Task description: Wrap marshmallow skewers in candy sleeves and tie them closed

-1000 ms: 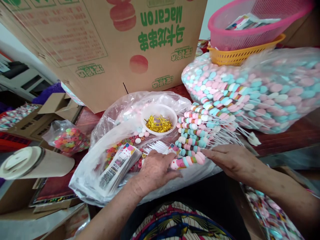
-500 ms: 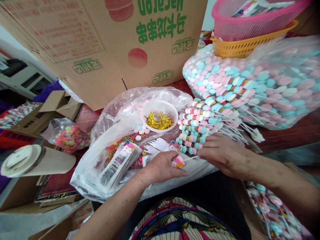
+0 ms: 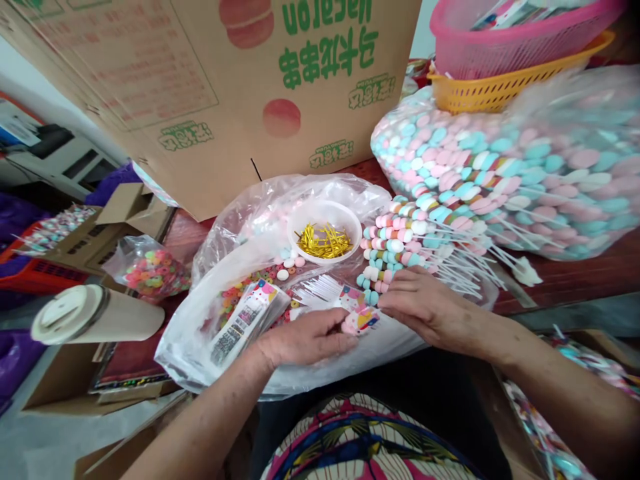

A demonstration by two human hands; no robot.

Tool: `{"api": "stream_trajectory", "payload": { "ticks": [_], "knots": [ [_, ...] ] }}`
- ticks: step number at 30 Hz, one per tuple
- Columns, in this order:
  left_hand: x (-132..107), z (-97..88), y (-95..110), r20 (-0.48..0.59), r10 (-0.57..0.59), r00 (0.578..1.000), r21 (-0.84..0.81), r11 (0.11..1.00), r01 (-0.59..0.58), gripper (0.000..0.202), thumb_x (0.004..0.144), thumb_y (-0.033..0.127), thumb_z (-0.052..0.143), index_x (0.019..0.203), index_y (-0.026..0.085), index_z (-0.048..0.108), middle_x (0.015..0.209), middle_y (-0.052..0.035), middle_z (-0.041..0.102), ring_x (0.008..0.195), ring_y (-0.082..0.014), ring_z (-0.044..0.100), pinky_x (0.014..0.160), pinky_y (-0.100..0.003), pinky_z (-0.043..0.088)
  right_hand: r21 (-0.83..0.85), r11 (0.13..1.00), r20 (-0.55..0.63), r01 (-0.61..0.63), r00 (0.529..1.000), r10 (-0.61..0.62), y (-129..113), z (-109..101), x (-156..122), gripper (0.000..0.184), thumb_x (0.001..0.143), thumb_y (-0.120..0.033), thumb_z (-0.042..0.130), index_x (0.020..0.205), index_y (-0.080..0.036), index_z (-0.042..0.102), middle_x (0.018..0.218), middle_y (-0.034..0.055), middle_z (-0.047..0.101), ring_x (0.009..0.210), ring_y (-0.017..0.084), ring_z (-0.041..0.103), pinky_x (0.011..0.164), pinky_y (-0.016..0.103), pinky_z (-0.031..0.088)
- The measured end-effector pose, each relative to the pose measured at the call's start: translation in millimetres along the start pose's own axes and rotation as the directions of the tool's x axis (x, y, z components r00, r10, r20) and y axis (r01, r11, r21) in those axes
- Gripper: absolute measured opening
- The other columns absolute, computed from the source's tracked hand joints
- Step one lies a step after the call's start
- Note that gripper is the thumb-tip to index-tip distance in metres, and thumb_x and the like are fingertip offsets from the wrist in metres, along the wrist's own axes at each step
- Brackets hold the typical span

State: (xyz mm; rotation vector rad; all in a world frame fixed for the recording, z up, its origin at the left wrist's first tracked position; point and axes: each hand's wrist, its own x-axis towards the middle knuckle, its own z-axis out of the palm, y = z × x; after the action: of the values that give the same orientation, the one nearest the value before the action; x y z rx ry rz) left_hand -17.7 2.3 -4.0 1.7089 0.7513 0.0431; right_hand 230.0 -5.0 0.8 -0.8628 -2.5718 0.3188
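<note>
My left hand [image 3: 313,337] is closed on a small printed plastic bag [image 3: 361,321], white with pink, yellow and blue patches, with candy apparently inside. Close to the bag's right end, my right hand [image 3: 430,307] has its fingertips pinched together. The white candy stick they were on half a second ago is now mostly hidden by the fingers and bag. Just beyond that hand lie rows of candy skewers [image 3: 400,247] in pink, blue and white on white sticks. A stack of flat printed bags [image 3: 245,323] lies beside my left wrist, near loose white sticks [image 3: 320,292].
A white bowl [image 3: 356,230] holds gold twist ties [image 3: 325,241]. Behind stands a large cardboard box [image 3: 240,127]. To the right are a big bag of candies [image 3: 565,160] and stacked pink [image 3: 500,47] and yellow baskets [image 3: 480,93]. A lidded cup [image 3: 130,313] stands left.
My right hand has moved left, up to the bag, and the white stick between the hands has gone from sight. The bag has tilted slightly. The whole view has shifted a little.
</note>
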Motion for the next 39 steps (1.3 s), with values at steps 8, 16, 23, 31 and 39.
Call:
{"api": "stream_trajectory", "payload": {
  "ticks": [8,16,23,31,39],
  "knots": [
    [16.0,50.2,-9.0,-0.378,-0.086,0.922,-0.185,0.983,0.016,0.039,0.092,0.053,0.031,0.073,0.02,0.042,0.06,0.0022,0.048,0.055,-0.0128,0.046,0.055,-0.026,0.038,0.083,0.995,-0.008,-0.046,0.999,0.047,-11.0,22.3,22.9,0.016,0.086,-0.019,0.047,0.082,-0.017,0.062,0.081,0.007,0.064,0.075,0.018,0.054,0.072,0.032,0.039],
    [4.4,42.4,-9.9,-0.531,-0.25,0.81,-0.411,0.912,0.012,0.041,0.088,0.063,0.033,0.084,0.022,0.037,0.063,0.0058,0.04,0.054,-0.0105,0.041,0.05,-0.023,0.037,0.78,0.41,0.214,-0.473,0.817,0.536,-48.3,66.3,24.9,0.026,0.086,-0.04,0.051,0.07,-0.02,0.049,0.061,-0.0027,0.056,0.051,0.01,0.048,0.046,0.022,0.039],
    [-15.1,38.6,-7.2,-0.346,-0.122,0.93,-0.388,0.921,-0.024,0.02,0.088,0.036,0.039,0.08,0.019,0.045,0.07,0.0022,0.047,0.066,-0.0121,0.045,0.065,-0.026,0.04,0.784,0.347,0.237,-0.515,0.765,0.599,-59.0,75.9,26.2,0.024,0.091,-0.037,0.041,0.072,-0.022,0.043,0.049,-0.0059,0.049,0.039,0.01,0.043,0.038,0.021,0.033],
    [-19.9,31.3,-4.6,-0.395,-0.023,0.919,-0.094,0.995,-0.015,0.014,0.089,0.027,0.035,0.082,0.02,0.045,0.08,0.0,0.057,0.074,-0.0143,0.05,0.071,-0.028,0.042,0.691,0.557,0.018,-0.46,0.782,0.623,-65.9,76.4,50.8,0.018,0.088,-0.03,0.042,0.071,-0.023,0.043,0.048,-0.005,0.048,0.042,0.012,0.047,0.042,0.023,0.037],
    [-23.4,14.7,-1.6,-0.491,-0.133,0.861,-0.05,0.991,0.125,0.019,0.088,0.032,0.038,0.078,0.019,0.047,0.075,-0.0006,0.056,0.073,-0.0164,0.051,0.072,-0.03,0.044,-0.215,0.974,-0.445,-0.067,0.895,-0.037,-56.3,53.0,51.9,0.018,0.087,-0.01,0.046,0.092,-0.018,0.061,0.087,0.0091,0.069,0.097,0.024,0.06,0.086,0.041,0.045]
  ]
}}
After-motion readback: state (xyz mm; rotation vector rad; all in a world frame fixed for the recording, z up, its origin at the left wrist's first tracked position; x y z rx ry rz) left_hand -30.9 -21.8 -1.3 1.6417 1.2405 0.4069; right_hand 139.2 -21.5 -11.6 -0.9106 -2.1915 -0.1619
